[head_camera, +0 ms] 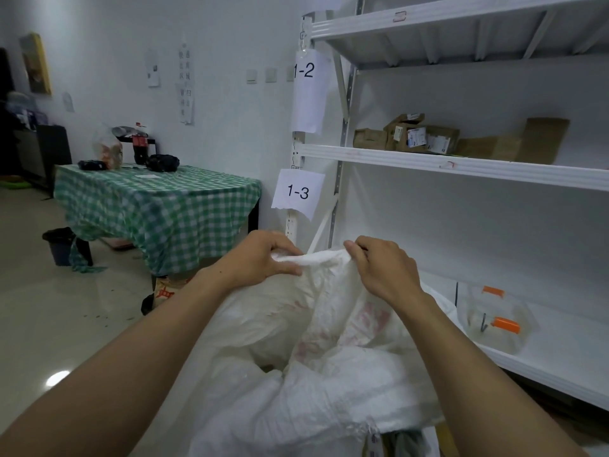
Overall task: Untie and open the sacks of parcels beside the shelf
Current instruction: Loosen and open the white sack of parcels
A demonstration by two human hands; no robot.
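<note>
Looking across a pale, glossy floor (66, 324) catching one spot of light (57, 377). Facing a white wall (214, 28) carrying taped papers (186, 84) and switches (252, 75). Passing a counter (254, 214) draped in green checked cloth (158, 206) at left; meeting a white metal shelf (461, 167) at right, showing paper labels (298, 192) reading 1-2 and 1-3.

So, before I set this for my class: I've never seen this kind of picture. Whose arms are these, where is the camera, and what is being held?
There is no machine here. One camera sits on a person's head, looking forward and down, so the arms you see are theirs. The left hand and the right hand each pinch the top edge of a white sack. The sack stands beside a white shelf that holds cardboard parcels. A table with a green checked cloth stands further left.
</note>
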